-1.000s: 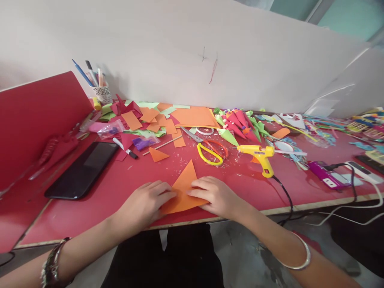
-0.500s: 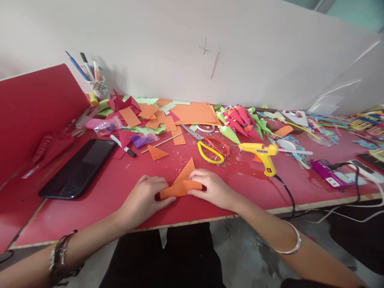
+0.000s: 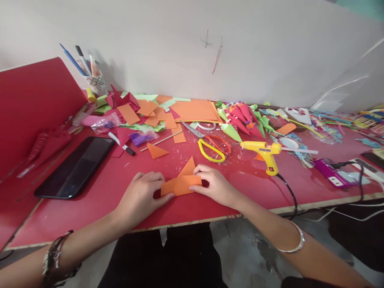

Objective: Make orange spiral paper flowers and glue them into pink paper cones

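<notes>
An orange paper (image 3: 181, 185) is held low over the red table near its front edge, with a pointed orange part rising behind a folded band. My left hand (image 3: 144, 194) grips the band's left end between thumb and fingers. The right end is pinched by my right hand (image 3: 214, 186). Just beyond the hands lie a small orange triangle (image 3: 157, 151) and scissors (image 3: 212, 149) with yellow and red handles. To the right of them rests a yellow glue gun (image 3: 264, 154).
A black phone (image 3: 76, 168) lies at the left, beside a marker (image 3: 121, 144). Paper cuttings and an orange stack (image 3: 195, 111) line the back, with paper cones (image 3: 240, 118), a pen cup (image 3: 96, 83) and a purple power strip (image 3: 334, 174).
The orange band now looks flatter and wider between my hands, its lower fold more upright. The camera view has shifted slightly.
</notes>
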Demonstrator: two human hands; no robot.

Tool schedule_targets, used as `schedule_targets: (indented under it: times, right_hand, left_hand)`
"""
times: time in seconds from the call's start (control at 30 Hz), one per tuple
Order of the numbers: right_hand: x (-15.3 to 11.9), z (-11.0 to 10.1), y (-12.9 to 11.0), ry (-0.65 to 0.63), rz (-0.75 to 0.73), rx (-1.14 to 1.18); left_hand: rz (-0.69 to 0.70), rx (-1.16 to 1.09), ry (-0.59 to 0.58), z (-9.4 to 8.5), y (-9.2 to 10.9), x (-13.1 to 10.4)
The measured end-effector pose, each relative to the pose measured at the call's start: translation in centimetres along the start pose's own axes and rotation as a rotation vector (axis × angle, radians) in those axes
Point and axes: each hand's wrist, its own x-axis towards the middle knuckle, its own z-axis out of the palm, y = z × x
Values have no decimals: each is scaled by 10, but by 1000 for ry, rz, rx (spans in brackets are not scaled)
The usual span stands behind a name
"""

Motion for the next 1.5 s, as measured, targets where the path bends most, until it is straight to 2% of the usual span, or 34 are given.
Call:
schedule_targets:
  times: [0.5, 0.6, 0.7, 0.83, 0.93, 1.13, 1.3, 1.4, 1.5]
  right_hand:
    - [-4, 13, 2, 56, -38, -250]
    - [-5, 14, 3, 65, -44, -281]
    - [-5, 15, 3, 62, -43, -288]
    - [-4, 14, 0, 62, -31, -287]
    - [-4, 14, -2, 64, -22, -296]
    - [-4, 14, 1, 57, -46, -349]
    - [-8, 15, -6, 96, -80, -516]
    - [-14, 18, -15, 151, -233, -670]
    - [-19, 22, -20, 119, -374, -688]
  left_hand:
    - [-70, -19, -22, -2, -5, -5]
    - [-49, 3, -1, -4, -10, -8]
    - [117, 85, 11, -9, -14, -5]
    - [476, 189, -162, -15, -13, 3]
    - [587, 145, -264, -16, -13, 6]
    - [534, 111, -320, -16, -26, -2]
    - [494, 133, -353, -25, -32, -12]
    - [490, 102, -394, -30, -30, -15]
    - [497, 72, -425, -32, -30, -15]
